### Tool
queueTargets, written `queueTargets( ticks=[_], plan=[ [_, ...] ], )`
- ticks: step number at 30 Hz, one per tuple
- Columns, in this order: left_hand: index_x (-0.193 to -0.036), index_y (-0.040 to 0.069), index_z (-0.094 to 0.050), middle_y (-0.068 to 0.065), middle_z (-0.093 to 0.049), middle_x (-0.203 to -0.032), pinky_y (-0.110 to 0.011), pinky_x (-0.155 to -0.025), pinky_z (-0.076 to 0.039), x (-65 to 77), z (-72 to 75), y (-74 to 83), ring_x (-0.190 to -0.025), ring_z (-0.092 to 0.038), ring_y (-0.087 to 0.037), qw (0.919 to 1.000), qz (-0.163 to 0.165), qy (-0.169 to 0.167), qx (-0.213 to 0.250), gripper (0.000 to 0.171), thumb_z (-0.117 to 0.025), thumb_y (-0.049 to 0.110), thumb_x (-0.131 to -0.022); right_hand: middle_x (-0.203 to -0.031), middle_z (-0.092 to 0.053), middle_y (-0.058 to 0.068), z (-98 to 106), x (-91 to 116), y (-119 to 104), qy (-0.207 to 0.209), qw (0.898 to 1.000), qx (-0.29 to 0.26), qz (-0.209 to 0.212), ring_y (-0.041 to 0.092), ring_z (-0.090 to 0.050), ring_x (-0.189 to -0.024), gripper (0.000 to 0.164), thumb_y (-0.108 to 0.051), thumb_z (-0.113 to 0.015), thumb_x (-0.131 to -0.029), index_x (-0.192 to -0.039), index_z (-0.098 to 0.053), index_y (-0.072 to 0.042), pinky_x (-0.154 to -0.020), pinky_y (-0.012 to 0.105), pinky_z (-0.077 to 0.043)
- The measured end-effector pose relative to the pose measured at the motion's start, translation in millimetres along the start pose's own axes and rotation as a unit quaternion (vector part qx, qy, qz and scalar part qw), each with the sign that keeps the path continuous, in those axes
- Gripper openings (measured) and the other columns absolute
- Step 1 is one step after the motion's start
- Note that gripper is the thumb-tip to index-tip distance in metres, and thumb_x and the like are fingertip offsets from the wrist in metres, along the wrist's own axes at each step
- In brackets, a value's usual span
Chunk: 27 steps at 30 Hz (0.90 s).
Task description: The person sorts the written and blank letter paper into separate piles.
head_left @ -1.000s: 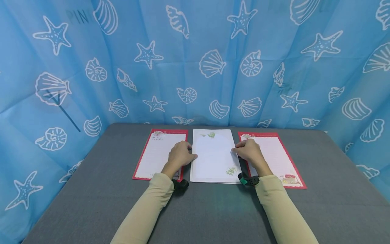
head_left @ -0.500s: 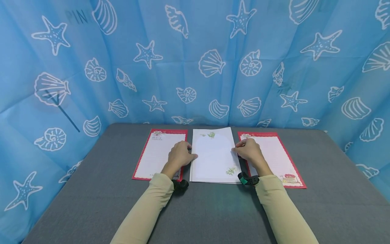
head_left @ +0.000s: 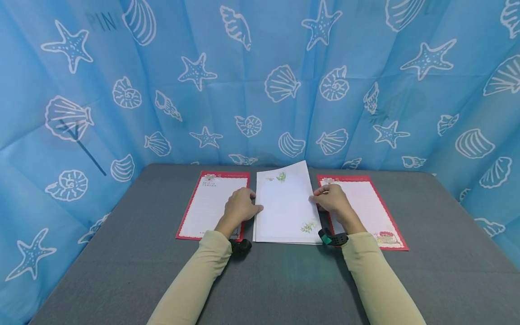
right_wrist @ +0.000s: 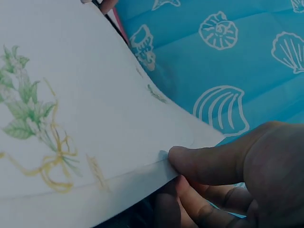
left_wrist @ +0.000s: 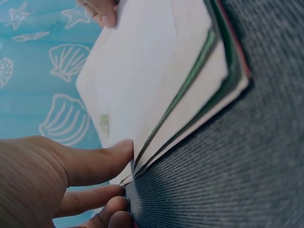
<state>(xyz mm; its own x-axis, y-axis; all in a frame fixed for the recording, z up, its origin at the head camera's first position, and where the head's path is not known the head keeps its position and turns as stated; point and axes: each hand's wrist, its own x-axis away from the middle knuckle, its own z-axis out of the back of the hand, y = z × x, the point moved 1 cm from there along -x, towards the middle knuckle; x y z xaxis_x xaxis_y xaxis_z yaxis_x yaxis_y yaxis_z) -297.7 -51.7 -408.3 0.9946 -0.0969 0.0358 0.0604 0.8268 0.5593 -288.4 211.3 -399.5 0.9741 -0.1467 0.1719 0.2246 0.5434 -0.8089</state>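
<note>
Between both hands lies a small stack of white paper sheets (head_left: 284,198), printed with pale green leaf sprigs. My left hand (head_left: 239,205) pinches the left edge of the stack, thumb on top and fingers curled below, as the left wrist view shows. On the opposite edge, my right hand (head_left: 334,201) pinches the paper between thumb and fingers. The top sheet (right_wrist: 109,118) bows up there, and its far right corner stands raised. In the left wrist view, gaps show between the layers (left_wrist: 190,102) along the near side, with green edges among them.
A red-bordered letter sheet (head_left: 207,203) lies on the left, partly under the left hand. Another red-bordered sheet (head_left: 367,203) lies on the right. The grey cloth-covered table (head_left: 284,284) ends at a blue seashell curtain (head_left: 252,90) behind.
The far right corner of the top white sheet has risen, tilting its far edge upward. Both hands have stayed almost in the same place.
</note>
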Motion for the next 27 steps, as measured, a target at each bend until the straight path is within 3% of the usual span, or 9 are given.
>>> queueTargets(
  ticks=[12,19,27],
  plan=[
    [-0.127,0.004,-0.067,-0.013,-0.068,-0.113,-0.048,-0.089,-0.054,-0.5,2.5,-0.4,-0.1,-0.065,-0.029,0.9992,0.023,-0.017,0.028,0.047,-0.081,0.024,-0.088,-0.103,-0.06,0.016,3.0,-4.4,3.5,-0.038,0.996,-0.077,-0.02,0.019,-0.057,-0.077,0.028,-0.013,-0.07,-0.097,-0.114,-0.063,0.008,-0.068,0.025,-0.054],
    [-0.122,0.004,-0.069,-0.007,-0.063,-0.098,-0.041,-0.078,-0.053,-3.4,2.8,-4.8,-0.086,-0.059,-0.023,0.9961,0.013,0.014,0.087,0.038,-0.078,0.02,-0.089,-0.101,-0.06,0.013,5.9,-3.8,3.7,-0.048,0.994,-0.091,-0.031,0.018,-0.056,-0.077,0.031,-0.016,-0.069,-0.097,-0.117,-0.062,0.007,-0.069,0.025,-0.052],
    [-0.111,0.004,-0.07,-0.006,-0.068,-0.089,-0.037,-0.071,-0.055,-4.1,6.6,-2.9,-0.08,-0.066,-0.021,0.9751,-0.004,0.064,0.213,0.022,-0.075,0.014,-0.092,-0.091,-0.063,0.007,13.7,1.7,0.1,-0.046,0.992,-0.118,-0.015,0.017,-0.057,-0.075,0.029,-0.016,-0.069,-0.098,-0.114,-0.062,0.007,-0.069,0.027,-0.053]
  ],
)
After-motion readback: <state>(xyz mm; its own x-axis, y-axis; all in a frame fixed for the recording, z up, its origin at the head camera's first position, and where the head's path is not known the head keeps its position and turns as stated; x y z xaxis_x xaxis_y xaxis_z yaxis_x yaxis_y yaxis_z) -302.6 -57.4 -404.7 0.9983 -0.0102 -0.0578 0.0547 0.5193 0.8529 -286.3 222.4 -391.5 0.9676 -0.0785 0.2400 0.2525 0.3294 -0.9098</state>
